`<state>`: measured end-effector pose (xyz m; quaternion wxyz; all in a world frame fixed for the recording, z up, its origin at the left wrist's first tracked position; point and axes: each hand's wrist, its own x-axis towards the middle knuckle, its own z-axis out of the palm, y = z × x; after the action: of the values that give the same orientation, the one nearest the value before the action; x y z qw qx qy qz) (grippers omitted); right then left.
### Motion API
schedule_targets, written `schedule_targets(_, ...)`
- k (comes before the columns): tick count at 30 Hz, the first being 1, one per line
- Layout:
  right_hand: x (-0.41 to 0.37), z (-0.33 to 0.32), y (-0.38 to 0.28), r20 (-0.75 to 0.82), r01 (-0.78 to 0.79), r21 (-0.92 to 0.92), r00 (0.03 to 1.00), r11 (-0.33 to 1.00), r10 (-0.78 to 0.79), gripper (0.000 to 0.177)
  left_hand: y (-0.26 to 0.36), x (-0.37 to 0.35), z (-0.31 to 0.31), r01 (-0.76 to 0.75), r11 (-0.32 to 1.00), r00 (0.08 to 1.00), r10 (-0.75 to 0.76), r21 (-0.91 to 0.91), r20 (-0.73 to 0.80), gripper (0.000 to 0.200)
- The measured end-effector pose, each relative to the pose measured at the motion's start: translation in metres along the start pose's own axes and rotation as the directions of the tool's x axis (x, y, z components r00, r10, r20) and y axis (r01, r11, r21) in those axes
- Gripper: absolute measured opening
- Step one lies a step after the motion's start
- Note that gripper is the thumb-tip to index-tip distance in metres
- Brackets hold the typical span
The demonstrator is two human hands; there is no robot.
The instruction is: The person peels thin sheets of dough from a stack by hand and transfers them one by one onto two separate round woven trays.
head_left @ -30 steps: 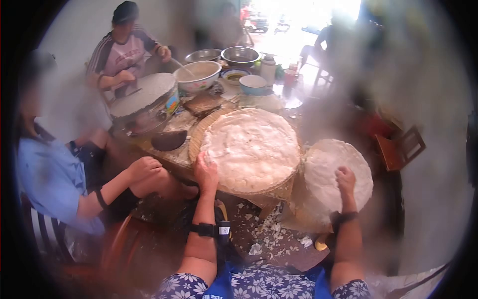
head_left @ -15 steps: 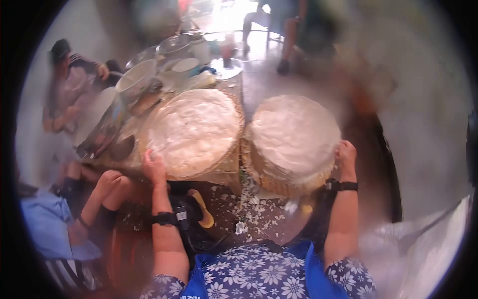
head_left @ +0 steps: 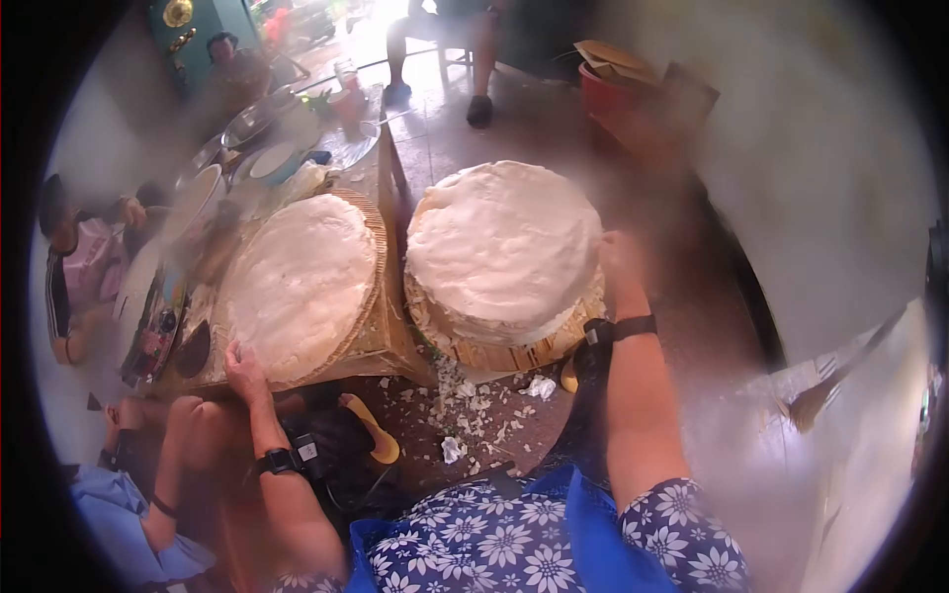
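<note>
A large round white slab (head_left: 301, 287) lies on a slatted round mat (head_left: 376, 222) on the low wooden table (head_left: 390, 351). My left hand (head_left: 245, 372) touches its near left edge, fingers bent; whether they grip anything is unclear. To the right, a thick round white slab (head_left: 504, 252) rests on a second slatted round base (head_left: 504, 354). My right hand (head_left: 621, 262) is at the right edge of this thicker slab, with its fingers blurred and partly hidden.
Bowls (head_left: 272, 158) and a red cup (head_left: 346, 107) crowd the table's far left. White scraps (head_left: 465, 395) litter the floor. A red bucket (head_left: 605, 99) stands far right. Several people are around; one in blue (head_left: 129, 524) sits close at left.
The view has turned right, so both slabs appear further left. The red bucket and a broom have come into view. Both my hands remain at the slabs' edges.
</note>
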<state>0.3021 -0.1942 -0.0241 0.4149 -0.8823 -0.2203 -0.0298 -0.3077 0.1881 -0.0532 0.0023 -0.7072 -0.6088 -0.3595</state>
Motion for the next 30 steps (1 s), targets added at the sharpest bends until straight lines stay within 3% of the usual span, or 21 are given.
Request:
schedule_targets(2,-0.002,-0.006,-0.005,0.05,-0.071,0.044,0.996,0.996,0.069,0.024,0.028,-0.005,-0.02,0.128,0.947,0.991,-0.112,-0.295,0.069,0.035)
schedule_targets(4,-0.005,-0.01,-0.009,0.07,-0.118,0.098,0.991,0.988,0.112,0.023,0.044,-0.004,-0.033,0.263,0.767,0.964,-0.23,-0.585,0.133,0.036)
schedule_targets(8,0.006,0.003,0.012,0.085,-0.187,0.119,0.98,0.975,0.178,0.024,0.073,-0.006,-0.049,-0.115,0.906,0.986,0.054,-0.406,-0.16,0.034)
schedule_targets(10,0.0,-0.003,0.004,0.062,-0.171,0.108,0.984,0.979,0.165,0.024,0.141,-0.028,-0.074,-0.337,0.898,0.925,0.258,-0.284,-0.28,0.033)
schedule_targets(12,-0.001,-0.007,0.002,0.039,-0.168,0.096,0.986,0.981,0.165,0.024,0.21,-0.068,-0.087,-0.134,0.774,0.979,0.202,-0.619,0.041,0.032)
schedule_targets(14,0.0,-0.005,0.0,0.015,-0.174,0.087,0.985,0.981,0.173,0.024,0.264,-0.109,-0.092,-0.098,0.768,0.859,0.386,-0.633,0.336,0.031)
schedule_targets(17,0.005,0.005,0.009,0.027,-0.146,0.132,0.989,0.98,0.144,0.025,0.307,-0.155,-0.064,0.367,0.569,0.671,0.386,-0.736,0.633,0.037)
schedule_targets(19,0.007,0.014,0.018,0.036,-0.161,0.149,0.987,0.976,0.158,0.024,0.316,-0.168,-0.036,0.596,0.498,0.543,0.328,-0.63,0.773,0.046)
schedule_targets(22,0.012,0.017,0.023,0.046,-0.171,0.191,0.985,0.967,0.165,0.022,0.328,-0.166,-0.005,0.75,0.433,0.45,0.221,-0.5,0.865,0.055)
schedule_targets(25,0.012,0.009,0.021,0.051,-0.053,0.33,0.998,0.943,0.038,0.017,0.338,-0.164,0.007,0.838,0.299,0.439,0.126,-0.456,0.89,0.061)
schedule_targets(28,0.007,-0.001,0.005,0.122,-0.2,0.523,0.98,0.828,0.16,0.011,0.34,-0.163,0.013,0.871,0.222,0.425,0.105,-0.438,0.899,0.063)
schedule_targets(30,0.007,-0.005,-0.003,0.15,-0.172,0.476,0.982,0.862,0.113,0.009,0.342,-0.161,0.012,0.864,0.232,0.453,0.028,-0.447,0.891,0.062)
